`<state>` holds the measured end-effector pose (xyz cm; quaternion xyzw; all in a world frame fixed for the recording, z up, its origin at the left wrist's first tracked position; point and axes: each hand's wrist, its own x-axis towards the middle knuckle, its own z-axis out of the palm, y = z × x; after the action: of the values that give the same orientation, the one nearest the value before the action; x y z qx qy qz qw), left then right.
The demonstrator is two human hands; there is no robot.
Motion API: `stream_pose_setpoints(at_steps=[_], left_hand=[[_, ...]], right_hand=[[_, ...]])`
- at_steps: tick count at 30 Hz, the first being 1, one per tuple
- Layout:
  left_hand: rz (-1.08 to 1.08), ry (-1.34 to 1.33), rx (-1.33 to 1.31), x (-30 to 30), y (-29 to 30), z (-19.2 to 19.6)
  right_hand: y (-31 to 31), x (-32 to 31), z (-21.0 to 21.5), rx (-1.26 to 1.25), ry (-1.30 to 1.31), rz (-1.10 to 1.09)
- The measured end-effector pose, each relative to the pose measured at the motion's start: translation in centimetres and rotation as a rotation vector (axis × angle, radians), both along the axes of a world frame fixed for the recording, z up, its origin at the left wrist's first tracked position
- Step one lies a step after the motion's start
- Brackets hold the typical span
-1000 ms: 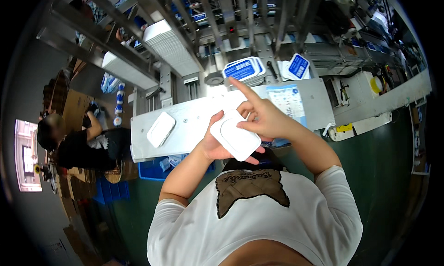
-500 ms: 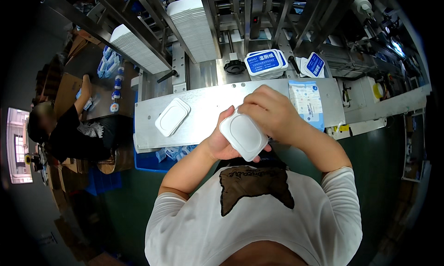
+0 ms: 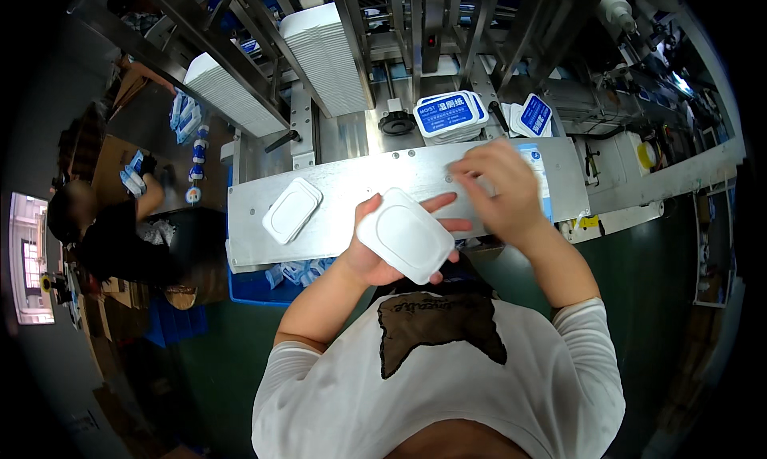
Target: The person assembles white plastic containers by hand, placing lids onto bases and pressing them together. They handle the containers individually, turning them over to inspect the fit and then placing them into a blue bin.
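My left hand (image 3: 363,255) holds a white rounded-rectangle plastic lid (image 3: 406,237) in front of my chest. Its thumb is at the lid's edge, and the other fingers spread out beneath and past the far side. My right hand (image 3: 503,191) hovers just right of the lid, apart from it. Its fingers are a little blurred, with thumb and forefinger apart and nothing visible between them. On the metal bench plate (image 3: 351,175), a similar white lid (image 3: 292,211) lies to the left. A blue-and-white packet (image 3: 534,159) sits partly behind my right hand.
Tall stacks of white lids (image 3: 327,59) stand in the metal frame beyond the bench. Blue-labelled lids (image 3: 451,115) are piled beside a black knob (image 3: 396,123). A blue bin (image 3: 260,287) with packets is below the bench's near edge. At left sits a co-worker (image 3: 120,239) near packets.
My right hand has come off the lid and moved right. The lid in my left hand has turned and shifted slightly left. The co-worker's hand now holds up a blue-and-white packet.
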<state>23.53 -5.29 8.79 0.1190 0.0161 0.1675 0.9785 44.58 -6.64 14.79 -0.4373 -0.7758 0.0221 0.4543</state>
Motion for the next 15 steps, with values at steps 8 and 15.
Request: stream_pose_setpoints(at_steps=[8, 15], left_hand=[[0.047, 0.086, 0.094, 0.8, -0.4, -0.2], [0.120, 0.126, 0.133, 0.8, -0.4, -0.1]], right_hand=[[-0.3, -1.7, -0.5, -0.127, -0.014, 0.163], [-1.4, -1.0, -0.4, -0.181, 0.080, 0.135]])
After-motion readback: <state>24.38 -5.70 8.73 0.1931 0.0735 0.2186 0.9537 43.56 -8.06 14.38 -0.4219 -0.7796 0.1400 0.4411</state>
